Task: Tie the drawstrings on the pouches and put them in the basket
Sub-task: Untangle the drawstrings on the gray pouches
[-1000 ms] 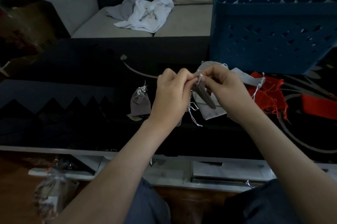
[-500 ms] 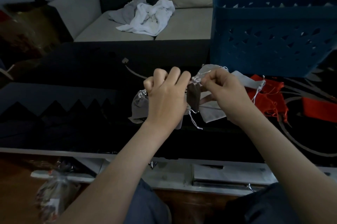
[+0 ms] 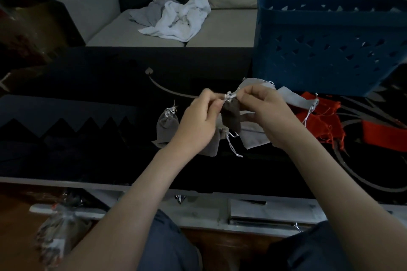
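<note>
1. The left hand (image 3: 198, 120) sits just left of the frame's centre, fingers curled, thumb and forefinger pinched on the white drawstring (image 3: 229, 96) at the neck of a dark grey pouch (image 3: 231, 116).
2. The right hand (image 3: 264, 109), just right of centre, pinches the same drawstring from the other side; the pouch hangs between the two hands, above the table.
3. Below and left of the left hand a grey pouch (image 3: 167, 123) lies on the black table (image 3: 88, 85), its neck gathered with white cord.
4. Another grey pouch (image 3: 212, 145) lies partly hidden under the left wrist, its loose cord trailing toward the lower centre.
5. Pale flat pouches (image 3: 253, 138) lie under and behind the right hand.
6. Red pouches (image 3: 323, 120) with frayed threads lie to the right of them.
7. The blue basket (image 3: 330, 50) stands in the upper right of the frame, on the table behind the pouches.
8. At top centre a heap of white cloth (image 3: 176, 17) rests on a grey sofa (image 3: 220, 30).
</note>
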`<state>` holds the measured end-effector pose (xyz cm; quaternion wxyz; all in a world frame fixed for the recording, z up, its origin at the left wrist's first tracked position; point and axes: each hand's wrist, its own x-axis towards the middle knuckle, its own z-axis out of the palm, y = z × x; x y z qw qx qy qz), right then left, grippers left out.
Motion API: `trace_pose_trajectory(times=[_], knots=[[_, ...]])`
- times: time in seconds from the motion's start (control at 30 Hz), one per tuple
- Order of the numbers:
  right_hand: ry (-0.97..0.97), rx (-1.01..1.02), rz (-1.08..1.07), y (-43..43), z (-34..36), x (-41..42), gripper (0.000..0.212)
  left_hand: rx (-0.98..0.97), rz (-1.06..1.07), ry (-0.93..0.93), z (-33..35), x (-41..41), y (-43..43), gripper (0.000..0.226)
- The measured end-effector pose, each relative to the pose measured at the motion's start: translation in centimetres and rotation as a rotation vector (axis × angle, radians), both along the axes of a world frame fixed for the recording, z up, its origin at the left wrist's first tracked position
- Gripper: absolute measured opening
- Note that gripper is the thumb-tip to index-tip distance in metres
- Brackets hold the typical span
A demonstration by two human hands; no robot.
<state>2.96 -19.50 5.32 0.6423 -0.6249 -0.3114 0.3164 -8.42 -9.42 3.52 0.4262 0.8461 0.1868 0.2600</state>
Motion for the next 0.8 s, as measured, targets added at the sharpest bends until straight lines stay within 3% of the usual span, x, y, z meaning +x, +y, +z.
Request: trace_pose_trajectory(times=[0.1,0.23,0.3,0.43,0.57,0.63,0.73,0.8], knots=[[0.075,-0.008,0.015,0.7,-0.6,-0.2,0.019,-0.212,0.015,0.048,-0.3,-0.5,0.6,0.01],[0.074,-0.031,0.062,1.5,-1.2,-0.2,0.02,-0.423,-0.055,0.056,0.0,-1.3,1.4,0.034],[0.068,-0.023,0.099,1.9,-1.4,-0.4,0.019,-0.46,-0.05,0.078,0.1,-1.5,1.8,0.035],[-0.02,-0.06,0.088,3.1,-2.2,-0.9,0.016,-0.383,0.033,0.199,-0.4,-2.1,2.9,0.007],[-0.064,-0.175,0.071,4.4,-3.4,-1.5,0.019,-0.197,0.21,0.32,-0.7,-3.0,4.2,0.012],[-0.215,-0.28,0.082,5.0,-4.3,-1.7,0.025,-0.128,0.29,0.355,-0.7,-3.7,4.8,0.013],[-0.652,-0.429,0.08,5.3,-5.4,-1.2,0.032,-0.153,0.345,0.326,-1.0,-4.6,5.5,0.012],[-0.799,-0.445,0.071,5.4,-5.9,-0.9,0.034,-0.128,0.367,0.368,-1.3,-5.3,5.9,0.012]])
